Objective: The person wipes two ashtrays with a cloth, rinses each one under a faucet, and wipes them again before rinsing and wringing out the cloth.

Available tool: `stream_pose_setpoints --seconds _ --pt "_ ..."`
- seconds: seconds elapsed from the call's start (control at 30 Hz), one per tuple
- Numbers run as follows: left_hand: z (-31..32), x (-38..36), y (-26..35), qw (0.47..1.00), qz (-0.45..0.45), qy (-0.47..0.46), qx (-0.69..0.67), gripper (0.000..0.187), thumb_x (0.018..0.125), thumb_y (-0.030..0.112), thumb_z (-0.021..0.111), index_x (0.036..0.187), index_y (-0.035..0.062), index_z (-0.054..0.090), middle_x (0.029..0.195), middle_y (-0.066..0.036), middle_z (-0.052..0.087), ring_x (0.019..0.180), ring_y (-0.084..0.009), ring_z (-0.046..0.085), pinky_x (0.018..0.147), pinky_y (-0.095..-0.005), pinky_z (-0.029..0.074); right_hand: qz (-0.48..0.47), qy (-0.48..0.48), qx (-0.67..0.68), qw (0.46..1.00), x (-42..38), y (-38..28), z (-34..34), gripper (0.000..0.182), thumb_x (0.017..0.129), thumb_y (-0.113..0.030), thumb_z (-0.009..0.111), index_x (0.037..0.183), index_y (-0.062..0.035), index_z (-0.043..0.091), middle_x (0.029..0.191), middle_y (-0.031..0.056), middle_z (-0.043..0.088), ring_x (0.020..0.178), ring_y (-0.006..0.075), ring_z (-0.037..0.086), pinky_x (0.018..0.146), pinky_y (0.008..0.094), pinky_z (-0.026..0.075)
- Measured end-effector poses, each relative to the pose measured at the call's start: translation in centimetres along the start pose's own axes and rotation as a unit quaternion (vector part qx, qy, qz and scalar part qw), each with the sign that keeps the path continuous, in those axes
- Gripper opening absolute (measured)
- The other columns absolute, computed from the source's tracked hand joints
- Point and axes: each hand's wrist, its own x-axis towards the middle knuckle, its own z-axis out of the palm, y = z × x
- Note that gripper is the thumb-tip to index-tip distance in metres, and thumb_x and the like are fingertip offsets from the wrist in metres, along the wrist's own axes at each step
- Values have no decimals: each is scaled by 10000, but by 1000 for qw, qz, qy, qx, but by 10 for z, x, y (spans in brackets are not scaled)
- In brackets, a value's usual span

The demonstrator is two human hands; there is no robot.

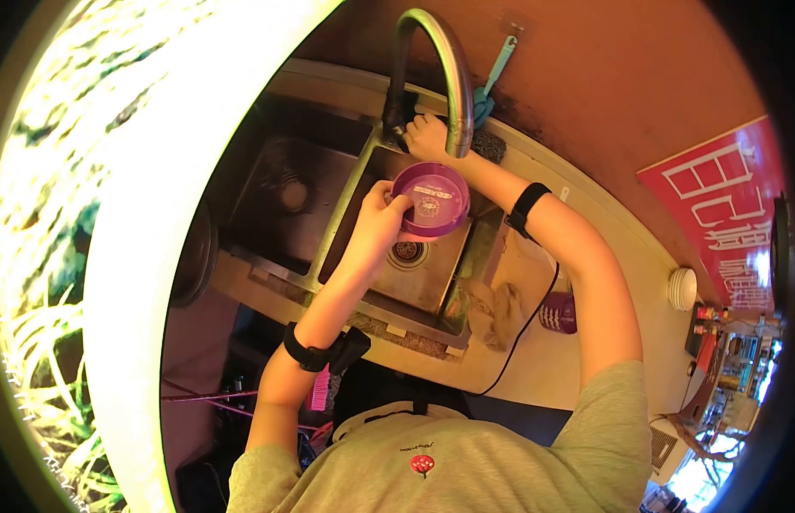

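Note:
My left hand (pixel 382 215) grips a round purple bowl (pixel 449 209) by its near-left rim, thumb over the edge. Pale printed lettering shows on the bowl's inside, and it is held above the right sink basin (pixel 432 278). My right hand (pixel 426 135) reaches past the bowl to the base of the curved metal faucet (pixel 453 64), its fingers curled there. The exact part they grip is partly hidden. The spout's end hangs just above the bowl's far rim. I cannot make out any water running from it.
Left of the divider lies a second, dark sink basin (pixel 278 192). A blue-handled brush (pixel 500 64) and a dark scouring pad (pixel 489 147) are by the back wall. On the right counter are a crumpled cloth (pixel 503 316), a purple container (pixel 558 313), a black cable (pixel 527 329) and stacked bowls (pixel 682 289).

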Motion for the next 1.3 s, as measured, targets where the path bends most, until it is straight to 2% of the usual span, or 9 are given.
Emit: stream_pose_setpoints --seconds 0.4,0.63,0.77,0.83,0.93,1.0,1.03,1.13,1.3 --pt "24 4 23 998 -2 -1 -66 256 841 46 427 1062 -77 389 983 -180 495 812 -243 594 632 -328 578 -43 -155 -4 987 15 -12 -84 142 694 -167 515 589 -78 479 633 92 456 678 207 475 573 306 348" --pt "27 8 21 998 -2 12 -65 289 853 47 410 1102 -87 355 1028 -211 486 862 -275 597 650 -329 579 -99 11 66 993 2 -4 -57 142 744 -180 492 702 -45 503 711 101 515 708 205 522 618 296 416" --pt "27 7 22 998 -9 18 -62 284 855 41 402 1105 -90 362 1030 -203 486 869 -263 590 668 -331 575 96 -78 649 751 -21 -2 36 161 720 -202 502 691 -46 527 699 100 533 711 209 540 611 291 422" --pt "25 12 18 996 5 16 -82 271 851 52 419 1073 -85 346 1011 -225 491 825 -294 608 626 -337 583 83 -80 576 809 -17 -8 20 153 708 -195 524 672 -47 535 673 95 534 682 207 543 587 286 423" --pt "23 13 16 995 12 10 -96 269 848 57 425 1057 -86 334 1003 -241 492 804 -314 618 606 -342 588 -137 -125 -37 982 -11 -1 -1 159 830 -135 500 863 -1 580 787 103 617 688 173 612 593 272 524" --pt "23 13 15 995 11 9 -96 271 848 56 423 1058 -88 330 1005 -245 492 806 -318 617 607 -343 588 -51 -122 173 976 -16 -2 4 149 796 -149 512 809 -12 568 759 104 594 688 180 596 591 273 499" --pt "23 13 15 995 10 11 -94 272 847 55 423 1058 -89 329 1006 -246 492 809 -320 617 607 -344 588 21 -107 359 927 -18 -3 7 147 766 -166 518 761 -24 556 732 102 571 687 186 579 587 275 473" --pt "23 12 15 995 9 14 -93 275 847 56 425 1060 -88 327 1009 -249 491 813 -325 616 609 -345 589 266 -65 859 433 -26 -11 19 185 657 -245 526 585 -76 503 623 90 473 676 208 504 569 283 362" --pt "21 15 12 996 9 13 -93 285 848 60 432 1067 -86 324 1016 -254 487 814 -329 616 610 -348 588 203 44 787 581 -28 -19 28 207 696 -269 505 636 -70 511 656 102 495 680 209 510 582 295 374"
